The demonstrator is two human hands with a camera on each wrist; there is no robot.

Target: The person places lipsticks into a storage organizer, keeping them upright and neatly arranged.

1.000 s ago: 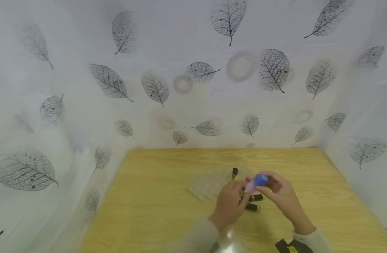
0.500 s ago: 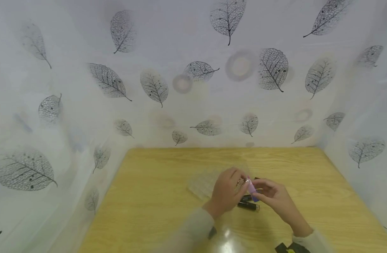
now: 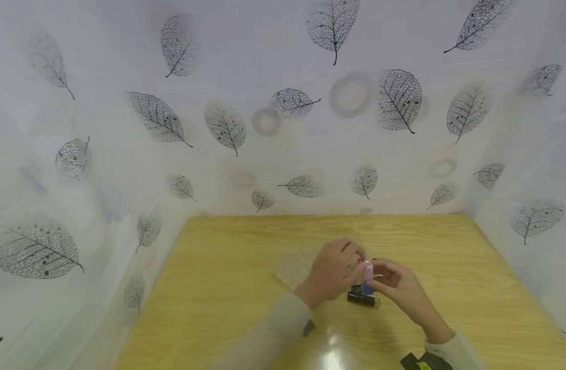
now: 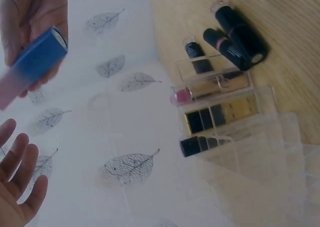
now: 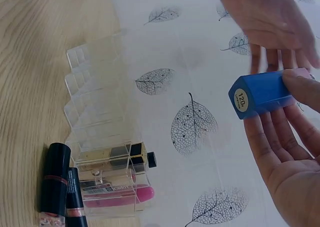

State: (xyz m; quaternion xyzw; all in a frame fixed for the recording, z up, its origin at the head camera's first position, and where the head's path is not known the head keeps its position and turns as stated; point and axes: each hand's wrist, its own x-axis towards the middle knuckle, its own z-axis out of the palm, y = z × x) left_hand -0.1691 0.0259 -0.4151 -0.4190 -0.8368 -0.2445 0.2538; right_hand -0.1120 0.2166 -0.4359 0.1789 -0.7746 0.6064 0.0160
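Note:
My right hand [image 3: 400,288] holds a lipstick tube [image 3: 368,277], pink at one end and blue at the other, thumb against fingers. In the head view it stands nearly upright, blue end down. The blue base [image 5: 260,94] bears a round label reading "120" in the right wrist view. My left hand [image 3: 331,270] is right beside the tube's pink end, its fingers [image 4: 27,162] loosely spread and holding nothing in the left wrist view. Below the hands, a black lipstick [image 3: 363,299] lies on the table, with a thinner dark tube [image 5: 75,199] beside it.
A clear tiered lipstick organizer [image 3: 292,270] stands behind my left hand on the wooden table [image 3: 218,308]. Several lipsticks sit in its end slots, including a gold and black one [image 4: 220,116] and a pink-tipped one [image 5: 120,197]. A leaf-print curtain [image 3: 264,154] surrounds the table.
The lipstick tube has been turned over: its blue end pointed up to the right and now points down. My left hand has shifted slightly up, over the organizer's near end.

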